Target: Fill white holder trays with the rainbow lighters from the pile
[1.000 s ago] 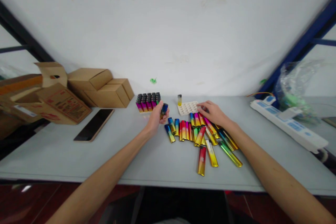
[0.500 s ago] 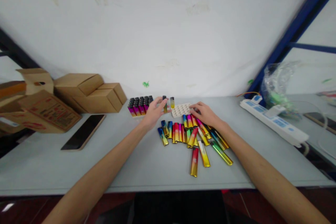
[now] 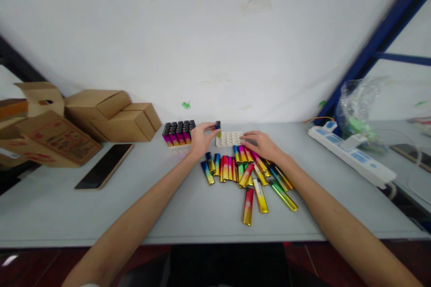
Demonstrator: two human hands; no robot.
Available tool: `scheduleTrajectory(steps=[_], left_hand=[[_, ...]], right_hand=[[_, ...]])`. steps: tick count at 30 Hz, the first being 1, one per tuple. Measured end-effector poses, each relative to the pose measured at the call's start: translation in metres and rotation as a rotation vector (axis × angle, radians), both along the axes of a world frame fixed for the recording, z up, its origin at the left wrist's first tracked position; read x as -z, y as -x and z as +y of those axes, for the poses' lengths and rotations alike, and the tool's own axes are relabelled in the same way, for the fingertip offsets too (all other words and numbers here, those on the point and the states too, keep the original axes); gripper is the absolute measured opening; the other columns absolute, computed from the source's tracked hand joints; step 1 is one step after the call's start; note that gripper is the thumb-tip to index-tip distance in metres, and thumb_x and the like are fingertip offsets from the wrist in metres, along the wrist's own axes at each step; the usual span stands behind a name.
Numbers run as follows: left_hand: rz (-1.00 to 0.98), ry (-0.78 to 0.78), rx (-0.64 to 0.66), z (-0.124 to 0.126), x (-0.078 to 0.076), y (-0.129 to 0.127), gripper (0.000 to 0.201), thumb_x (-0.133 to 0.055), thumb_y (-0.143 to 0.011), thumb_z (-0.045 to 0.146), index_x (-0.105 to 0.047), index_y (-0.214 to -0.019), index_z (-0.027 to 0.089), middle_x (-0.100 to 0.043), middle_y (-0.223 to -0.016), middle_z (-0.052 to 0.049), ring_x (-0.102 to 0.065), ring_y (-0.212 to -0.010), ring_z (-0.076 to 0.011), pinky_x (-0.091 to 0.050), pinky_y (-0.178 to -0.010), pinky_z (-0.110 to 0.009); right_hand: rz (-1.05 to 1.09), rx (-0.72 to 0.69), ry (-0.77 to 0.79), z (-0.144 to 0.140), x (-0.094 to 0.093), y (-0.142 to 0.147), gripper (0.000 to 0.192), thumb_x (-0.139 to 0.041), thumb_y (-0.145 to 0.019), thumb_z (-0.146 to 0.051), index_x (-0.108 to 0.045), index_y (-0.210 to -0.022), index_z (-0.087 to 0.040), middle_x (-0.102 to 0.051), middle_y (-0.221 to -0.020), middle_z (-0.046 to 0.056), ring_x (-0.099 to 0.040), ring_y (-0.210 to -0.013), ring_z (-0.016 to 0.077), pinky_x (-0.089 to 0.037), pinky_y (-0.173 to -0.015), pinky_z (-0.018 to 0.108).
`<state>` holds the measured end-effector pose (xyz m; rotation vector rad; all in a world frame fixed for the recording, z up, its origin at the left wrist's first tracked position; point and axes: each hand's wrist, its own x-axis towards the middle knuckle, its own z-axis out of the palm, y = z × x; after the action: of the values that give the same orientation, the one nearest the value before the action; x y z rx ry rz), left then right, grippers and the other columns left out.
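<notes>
Left hand pinches a black-topped lighter upright at the left end of a white, dimpled rectangular tray; half-curled right hand touches its right edge, grip unclear. Glossy multicoloured sleeves litter the smooth grey bench before a scuffed white wall.

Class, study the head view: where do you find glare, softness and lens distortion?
Head view: a white glint on the floor at lower left; same view, the lighter in the left hand lacks crisp detail; head view again, the blue post leans outward, likely wide-angle stretch.
</notes>
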<state>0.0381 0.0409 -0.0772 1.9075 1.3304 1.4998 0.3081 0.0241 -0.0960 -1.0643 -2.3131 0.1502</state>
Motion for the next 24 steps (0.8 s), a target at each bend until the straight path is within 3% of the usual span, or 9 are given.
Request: scheduleTrajectory(steps=[8,16,22,24], left_hand=[[0.13,-0.011,-0.001,0.0,-0.003,0.002,0.028,-0.081,-0.079,0.019,-0.067,-0.103,0.02,-0.078,-0.084,-0.002,-0.075,-0.083,-0.0202,-0.058,-0.085,-0.034],[0.136,0.053,-0.007,0.003,0.004,0.0,0.012,-0.078,-0.079,0.021,-0.068,-0.084,0.017,-0.078,-0.081,-0.005,-0.075,-0.077,-0.0208,-0.061,-0.082,-0.036],[0.248,0.123,-0.004,-0.011,0.0,0.01,0.014,-0.073,-0.082,0.023,-0.073,-0.093,0.016,-0.078,-0.085,-0.009,-0.075,-0.08,-0.0236,-0.06,-0.082,-0.037],[0.34,0.124,-0.005,-0.02,-0.005,0.015,0.011,-0.068,-0.085,0.025,-0.073,-0.088,0.016,-0.078,-0.082,-0.009,-0.074,-0.077,-0.0237,-0.058,-0.078,-0.035]], right_hand=[[0.0,-0.013,0.025,0.0,-0.003,0.0,0.033,-0.056,-0.102,-0.04,-0.077,-0.118,-0.02,-0.076,-0.121,0.011,-0.07,-0.113,0.0282,-0.052,-0.105,0.045],[0.005,-0.004,0.021,0.0,0.0,0.0,0.032,-0.057,-0.102,-0.039,-0.077,-0.118,-0.02,-0.076,-0.12,0.011,-0.07,-0.113,0.0275,-0.052,-0.105,0.045],[0.014,-0.007,0.028,0.0,-0.001,0.0,0.032,-0.055,-0.102,-0.038,-0.076,-0.119,-0.021,-0.076,-0.121,0.011,-0.07,-0.113,0.0273,-0.052,-0.105,0.046],[0.017,-0.011,0.033,-0.001,-0.002,0.0,0.032,-0.055,-0.102,-0.039,-0.076,-0.119,-0.022,-0.076,-0.121,0.011,-0.07,-0.112,0.0276,-0.052,-0.105,0.047]])
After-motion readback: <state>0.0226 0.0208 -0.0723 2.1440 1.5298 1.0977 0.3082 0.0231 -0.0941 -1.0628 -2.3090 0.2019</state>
